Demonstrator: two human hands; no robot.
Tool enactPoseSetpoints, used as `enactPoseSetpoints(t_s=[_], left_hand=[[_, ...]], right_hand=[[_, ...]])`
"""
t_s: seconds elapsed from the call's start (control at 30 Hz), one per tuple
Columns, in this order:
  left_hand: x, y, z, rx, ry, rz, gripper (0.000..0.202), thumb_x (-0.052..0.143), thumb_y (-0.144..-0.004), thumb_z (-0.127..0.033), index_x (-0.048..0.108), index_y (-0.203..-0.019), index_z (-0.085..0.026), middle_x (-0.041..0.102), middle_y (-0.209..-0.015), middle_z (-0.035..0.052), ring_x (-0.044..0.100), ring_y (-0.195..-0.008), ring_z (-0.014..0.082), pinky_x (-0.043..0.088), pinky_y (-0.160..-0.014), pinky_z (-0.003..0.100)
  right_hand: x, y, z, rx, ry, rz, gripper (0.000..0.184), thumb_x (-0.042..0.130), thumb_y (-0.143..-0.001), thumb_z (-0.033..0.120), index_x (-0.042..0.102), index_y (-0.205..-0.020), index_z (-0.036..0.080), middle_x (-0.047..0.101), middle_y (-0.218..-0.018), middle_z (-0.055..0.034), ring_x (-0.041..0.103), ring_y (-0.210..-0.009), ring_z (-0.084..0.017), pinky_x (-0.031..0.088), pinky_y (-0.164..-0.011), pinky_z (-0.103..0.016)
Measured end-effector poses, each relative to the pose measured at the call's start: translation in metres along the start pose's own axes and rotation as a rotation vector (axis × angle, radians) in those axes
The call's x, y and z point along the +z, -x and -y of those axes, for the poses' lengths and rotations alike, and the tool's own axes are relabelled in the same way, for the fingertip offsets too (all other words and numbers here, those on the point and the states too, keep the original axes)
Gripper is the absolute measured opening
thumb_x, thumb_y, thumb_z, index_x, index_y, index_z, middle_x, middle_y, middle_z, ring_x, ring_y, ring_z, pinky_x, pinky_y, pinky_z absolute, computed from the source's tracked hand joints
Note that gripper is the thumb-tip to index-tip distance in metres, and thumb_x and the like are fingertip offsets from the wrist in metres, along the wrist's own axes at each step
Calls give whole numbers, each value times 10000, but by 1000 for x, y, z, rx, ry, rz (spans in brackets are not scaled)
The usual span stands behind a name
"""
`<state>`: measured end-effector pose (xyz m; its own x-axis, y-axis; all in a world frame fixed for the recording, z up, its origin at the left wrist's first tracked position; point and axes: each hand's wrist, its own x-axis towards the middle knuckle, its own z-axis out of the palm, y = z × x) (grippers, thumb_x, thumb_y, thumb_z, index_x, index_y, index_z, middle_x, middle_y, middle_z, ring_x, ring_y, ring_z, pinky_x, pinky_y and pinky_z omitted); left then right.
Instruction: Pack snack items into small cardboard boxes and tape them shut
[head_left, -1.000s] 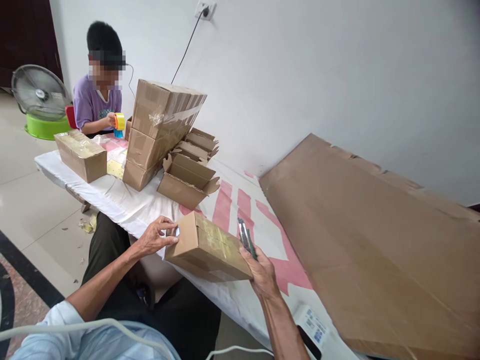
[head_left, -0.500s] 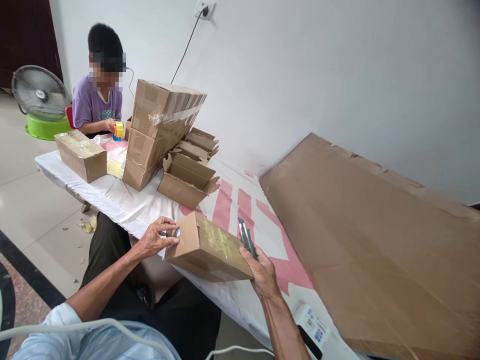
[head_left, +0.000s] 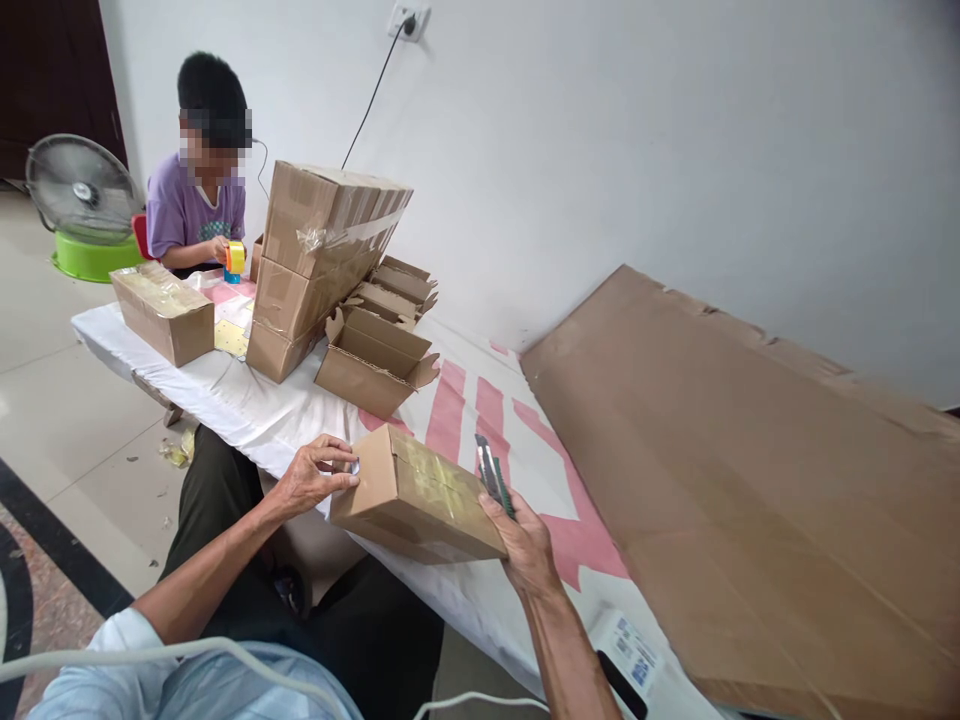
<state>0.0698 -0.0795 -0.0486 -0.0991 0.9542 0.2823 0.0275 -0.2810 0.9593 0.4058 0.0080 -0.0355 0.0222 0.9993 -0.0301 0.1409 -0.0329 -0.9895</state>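
Observation:
A taped cardboard box [head_left: 442, 490] is held tilted over the near edge of the table, with shiny yellowish tape along its top. At its left end, my left hand [head_left: 315, 475] has thumb and fingers closed about a small white-and-blue sticker [head_left: 355, 466] against the cardboard; the fingertips partly hide it. My right hand [head_left: 529, 545] grips the box's right end. The same hand holds a utility knife [head_left: 493, 478] with a dark green handle, its tip pointing up and away from me.
Stacked taped boxes [head_left: 289, 290] and open boxes [head_left: 375, 365] stand on the cloth-covered table [head_left: 202, 385]. Another taped box [head_left: 165, 310] sits left. A person [head_left: 196, 215] across holds a tape dispenser [head_left: 235, 260]. A large cardboard sheet [head_left: 735, 500] leans right, near a label roll [head_left: 626, 640].
My left fingertips have shifted slightly, and less of the sticker shows between them. The box and the knife stay in place.

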Motion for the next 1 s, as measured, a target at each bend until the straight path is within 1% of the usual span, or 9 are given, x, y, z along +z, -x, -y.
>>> enactPoseSetpoints(t_s=[0.1,0.2,0.4,0.6,0.8,0.9,1.0], left_hand=[[0,-4,-1,15,-36,-30,303,891,-760,-488,863,-923,-234,733,-1119,105,688,-1040,245,551,-833,347],[1,-7,-1,24,-56,-38,273,859,-798,-485,851,-874,-223,744,-1092,103,700,-1007,235,547,-784,323],[-1,-8,-3,42,-96,-47,160,824,-835,-377,852,-853,-221,762,-1035,97,719,-956,217,547,-749,300],[2,-5,-5,86,-182,-68,98,777,-839,-307,834,-837,-227,778,-1024,92,724,-953,217,551,-751,300],[11,-3,-9,143,-229,-98,125,676,-837,-192,762,-748,-192,759,-1008,95,699,-870,184,523,-689,275],[9,-2,-12,130,-209,-97,123,656,-839,-182,723,-735,-185,750,-1002,87,689,-888,183,508,-686,264],[1,-4,-13,65,-121,-82,124,679,-837,-218,707,-724,-175,740,-1018,92,679,-939,198,482,-667,252]], right_hand=[[1,0,1,-13,21,6,660,862,-667,651,737,-1125,193,768,-883,-18,702,-748,-224,550,-673,-318],[1,0,2,-24,36,-5,654,866,-661,646,745,-1112,188,767,-877,-22,699,-743,-225,551,-659,-318],[1,-1,1,-31,18,-2,622,875,-673,612,754,-1116,192,763,-886,-17,688,-745,-210,540,-661,-302],[-1,-2,-1,-42,27,6,664,876,-662,611,767,-1157,183,764,-869,-26,692,-754,-231,555,-678,-329],[-1,-1,0,-34,22,4,633,874,-683,628,751,-1120,187,759,-885,-13,674,-734,-198,529,-652,-287],[0,0,0,-34,10,0,649,880,-672,636,745,-1117,184,755,-879,-12,673,-742,-194,528,-664,-281],[0,0,2,-22,6,3,644,877,-673,636,746,-1114,185,756,-871,-13,671,-735,-194,524,-661,-282]])
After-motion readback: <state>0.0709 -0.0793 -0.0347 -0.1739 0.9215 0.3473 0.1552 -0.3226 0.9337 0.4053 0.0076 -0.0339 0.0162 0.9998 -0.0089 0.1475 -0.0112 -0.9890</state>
